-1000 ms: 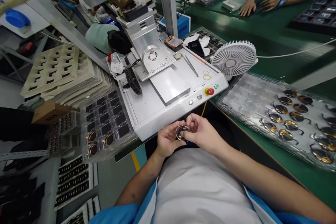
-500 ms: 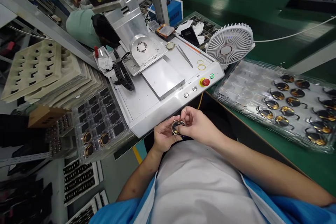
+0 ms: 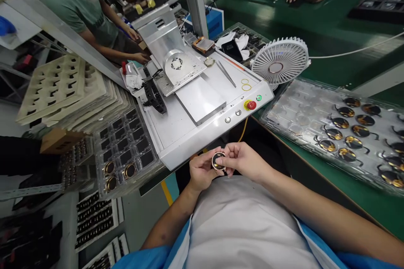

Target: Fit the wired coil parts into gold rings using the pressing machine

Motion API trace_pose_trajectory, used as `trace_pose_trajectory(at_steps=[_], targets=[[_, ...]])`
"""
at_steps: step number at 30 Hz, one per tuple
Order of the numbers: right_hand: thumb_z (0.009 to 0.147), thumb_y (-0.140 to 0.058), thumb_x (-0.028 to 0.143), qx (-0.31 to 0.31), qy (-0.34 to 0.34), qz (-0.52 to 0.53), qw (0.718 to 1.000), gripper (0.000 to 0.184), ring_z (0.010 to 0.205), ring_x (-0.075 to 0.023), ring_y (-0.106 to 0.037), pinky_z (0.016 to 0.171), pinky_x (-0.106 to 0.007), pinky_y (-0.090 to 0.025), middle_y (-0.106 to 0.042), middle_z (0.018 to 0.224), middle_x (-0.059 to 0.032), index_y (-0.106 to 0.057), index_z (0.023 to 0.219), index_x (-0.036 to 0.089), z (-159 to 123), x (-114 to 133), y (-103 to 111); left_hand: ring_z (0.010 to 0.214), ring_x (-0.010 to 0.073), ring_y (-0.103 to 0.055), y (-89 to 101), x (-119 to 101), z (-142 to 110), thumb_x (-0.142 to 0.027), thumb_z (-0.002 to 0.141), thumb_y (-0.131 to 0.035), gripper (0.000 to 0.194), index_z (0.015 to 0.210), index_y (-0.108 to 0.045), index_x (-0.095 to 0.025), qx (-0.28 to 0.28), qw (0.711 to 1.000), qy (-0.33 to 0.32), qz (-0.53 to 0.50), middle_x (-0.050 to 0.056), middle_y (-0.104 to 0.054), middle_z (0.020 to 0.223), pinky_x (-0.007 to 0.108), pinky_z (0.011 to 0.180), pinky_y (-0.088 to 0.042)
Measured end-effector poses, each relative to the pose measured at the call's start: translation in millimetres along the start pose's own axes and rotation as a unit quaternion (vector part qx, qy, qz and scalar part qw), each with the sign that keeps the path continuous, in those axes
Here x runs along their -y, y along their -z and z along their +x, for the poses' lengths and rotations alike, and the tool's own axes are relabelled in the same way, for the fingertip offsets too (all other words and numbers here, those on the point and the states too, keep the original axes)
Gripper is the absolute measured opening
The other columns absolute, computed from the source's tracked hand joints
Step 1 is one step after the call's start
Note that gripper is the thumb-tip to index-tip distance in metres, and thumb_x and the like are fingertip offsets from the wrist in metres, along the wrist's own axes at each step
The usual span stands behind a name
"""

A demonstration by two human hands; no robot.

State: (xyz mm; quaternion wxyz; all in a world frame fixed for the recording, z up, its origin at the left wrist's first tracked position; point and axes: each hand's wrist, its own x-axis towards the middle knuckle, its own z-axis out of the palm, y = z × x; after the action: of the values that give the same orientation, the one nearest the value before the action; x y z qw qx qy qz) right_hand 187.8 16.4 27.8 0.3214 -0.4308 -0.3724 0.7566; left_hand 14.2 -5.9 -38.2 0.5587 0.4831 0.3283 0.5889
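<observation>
Both hands are on it right now! The left hand (image 3: pixel 202 171) cradles a round black part with a gold rim (image 3: pixel 218 161), and the right hand (image 3: pixel 244 162) comes in with its fingertips (image 3: pixel 229 150) pinched on that rim. Fingers clenched from both sides, no release! The part sits right between them, in front of the person's torso. Just past the fingertips runs the front edge of a white bench machine (image 3: pixel 192 145) with a red emergency stop button (image 3: pixel 251 105). To the right of the fingers, a clear tray (image 3: pixel 284 111) of round gold-and-black parts; to the left, a clear tray (image 3: pixel 100 176) of black pads and gold-rimmed rings. Well beyond the fingers, steel tweezers (image 3: pixel 226 73) lie on the machine, near a white desk fan (image 3: pixel 280 61).
</observation>
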Motion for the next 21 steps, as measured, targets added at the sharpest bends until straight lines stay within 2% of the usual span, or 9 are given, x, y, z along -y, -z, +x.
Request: trace_pose_trajectory(at_steps=[5,7,10,12,13,16,18,21], targets=[[0.062,-0.095,0.058,0.013,0.031,0.035,0.999,0.059,0.041,-0.0111,-0.055,0.039,-0.021,-0.048,-0.067,0.055,-0.002,-0.049,0.064,0.02,6.3,-14.0,-5.7,0.105,0.0269,-0.08,5.5,3.6,-0.8,-0.026,0.07,-0.095,0.057,0.123,-0.076,-0.036,0.024,0.999,-0.026,0.016,0.006,-0.079,0.123,0.043,0.093,-0.066],[0.062,-0.095,0.059,-0.001,0.044,0.019,0.999,0.059,0.04,-0.0116,-0.057,0.04,-0.022,-0.051,-0.067,0.054,-0.0011,-0.051,0.065,0.02,12.4,-12.0,-8.9,0.107,0.0286,-0.079,7.6,2.0,1.0,-0.029,0.069,-0.096,0.056,0.121,-0.077,-0.036,0.003,1.0,-0.012,0.01,0.006,-0.079,0.123,0.046,0.095,-0.065],[0.056,-0.097,0.058,-0.013,0.049,-0.064,0.997,0.058,0.043,-0.0137,-0.06,0.04,-0.021,-0.051,-0.066,0.053,-0.0005,-0.056,0.07,0.019,27.8,3.7,-5.4,0.113,0.0315,-0.076,7.3,-3.0,4.2,-0.036,0.072,-0.094,0.053,0.122,-0.077,-0.031,-0.053,0.999,0.008,-0.005,0.009,-0.08,0.121,0.047,0.1,-0.062],[0.054,-0.098,0.058,-0.059,0.064,-0.095,0.992,0.061,0.04,-0.0144,-0.059,0.036,-0.021,-0.048,-0.064,0.051,0.0011,-0.058,0.078,0.02,42.5,20.9,4.0,0.115,0.0322,-0.075,4.6,-7.5,5.8,-0.037,0.076,-0.091,0.051,0.124,-0.076,-0.028,-0.075,0.997,0.009,-0.018,0.011,-0.079,0.121,0.047,0.1,-0.061],[0.056,-0.098,0.059,-0.103,0.082,-0.088,0.987,0.062,0.038,-0.0141,-0.056,0.034,-0.021,-0.047,-0.063,0.051,0.0027,-0.057,0.082,0.021,50.6,30.6,10.0,0.114,0.0322,-0.076,3.0,-9.8,6.3,-0.036,0.077,-0.09,0.05,0.124,-0.075,-0.027,-0.075,0.997,0.008,-0.026,0.011,-0.079,0.122,0.047,0.099,-0.062],[0.071,-0.089,0.058,-0.225,0.132,-0.034,0.965,0.054,0.033,-0.0131,-0.049,0.03,-0.023,-0.043,-0.059,0.048,0.0053,-0.052,0.089,0.023,73.7,58.2,26.5,0.106,0.0301,-0.078,-0.3,-15.4,6.9,-0.028,0.076,-0.091,0.049,0.123,-0.075,-0.027,-0.048,0.998,0.012,-0.031,0.01,-0.076,0.123,0.041,0.087,-0.066],[0.078,-0.086,0.051,-0.246,0.141,-0.023,0.959,0.045,0.031,-0.0119,-0.045,0.029,-0.022,-0.039,-0.057,0.046,0.0054,-0.052,0.085,0.022,83.9,71.7,32.5,0.098,0.026,-0.079,-0.6,-17.4,6.9,-0.024,0.07,-0.094,0.056,0.123,-0.075,-0.025,-0.037,0.999,0.012,-0.003,0.011,-0.077,0.119,0.035,0.08,-0.066],[0.08,-0.084,0.042,-0.252,0.156,-0.027,0.955,0.038,0.03,-0.0091,-0.041,0.029,-0.019,-0.033,-0.053,0.044,0.0059,-0.052,0.076,0.021,86.0,79.6,33.8,0.084,0.0189,-0.077,0.3,-19.1,6.1,-0.02,0.062,-0.098,0.066,0.124,-0.075,-0.021,-0.045,0.997,0.004,0.056,0.013,-0.08,0.112,0.029,0.074,-0.064]])
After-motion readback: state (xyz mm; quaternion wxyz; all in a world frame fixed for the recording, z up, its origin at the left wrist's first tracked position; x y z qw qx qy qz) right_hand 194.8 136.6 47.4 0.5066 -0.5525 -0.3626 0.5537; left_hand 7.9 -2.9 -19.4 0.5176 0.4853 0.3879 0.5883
